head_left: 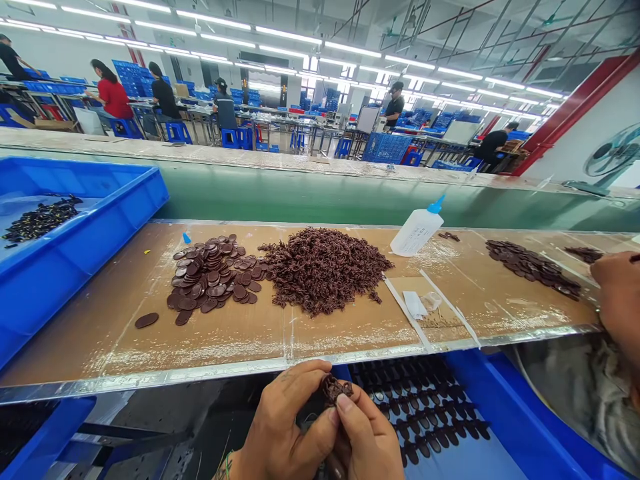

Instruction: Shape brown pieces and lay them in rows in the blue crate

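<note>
Right now we have a small dark brown piece (336, 390) pinched up close, just below the front edge of the bench. Our left hand (285, 420) and right hand (367, 437) meet around it, the fingertips together and clamped on it from both sides, a hold that seems to keep it steady and turned toward our eyes. Just beyond the hands, a blue tray (505, 407) sits below the bench with rows of dark pieces (425, 407) laid side by side, apparently spaced to stop them tangling. On the cardboard-covered bench top (240, 340), a heap of tangled brown pieces (325, 270) lies against a pile of flat oval discs (210, 277), both placed within easy reach. A plastic bottle with a blue nozzle (417, 230) lies further right, and a blue crate (75, 293) at our left holds more dark pieces (43, 220). At the right edge, a co-worker's hand (620, 300) reaches the bench beside another dark pile (533, 268), while beyond the green partition (300, 187) seated workers (165, 100) line long benches
</note>
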The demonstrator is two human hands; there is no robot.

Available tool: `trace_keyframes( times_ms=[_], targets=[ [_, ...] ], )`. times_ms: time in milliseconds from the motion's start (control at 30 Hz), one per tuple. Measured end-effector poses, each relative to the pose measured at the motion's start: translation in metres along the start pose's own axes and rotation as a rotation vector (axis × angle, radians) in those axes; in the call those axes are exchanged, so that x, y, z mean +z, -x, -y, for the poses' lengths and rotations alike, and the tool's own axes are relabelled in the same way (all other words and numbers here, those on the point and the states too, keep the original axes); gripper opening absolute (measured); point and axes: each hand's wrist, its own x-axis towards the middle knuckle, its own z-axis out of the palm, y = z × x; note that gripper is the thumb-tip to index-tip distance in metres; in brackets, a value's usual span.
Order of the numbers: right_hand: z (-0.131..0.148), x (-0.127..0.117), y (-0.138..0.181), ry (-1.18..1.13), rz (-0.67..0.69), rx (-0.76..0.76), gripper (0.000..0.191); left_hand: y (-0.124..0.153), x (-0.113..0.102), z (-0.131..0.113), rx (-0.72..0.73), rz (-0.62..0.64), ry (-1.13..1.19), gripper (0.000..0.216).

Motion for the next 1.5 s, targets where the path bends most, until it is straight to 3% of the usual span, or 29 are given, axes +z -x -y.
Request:
trace_keyframes(
  times_ms=[367,733,1233,1500],
  targets=[
    [0.0015,0.005,0.0021,-0.037,-0.026,0.012,0.057,0.0,-0.0014,-0.0027,0.013,-0.025,-0.02,0.022],
    [0.001,0.003,0.002,-0.014,-0.022,0.016,0.049,0.0021,0.0013,-0.0004,-0.002,-0.029,0.033,0.024],
    [-0.0019,0.0039,0.0009,-0.041,-0.029,0.014,0.055,0.0002,0.0006,-0.0051,-0.007,-0.044,0.044,0.028],
    [0.0017,0.0011,0.0016,0.026,0.009,0.024,0.046,0.0039,0.0019,-0.003,-0.026,-0.042,0.047,0.03]
  ],
)
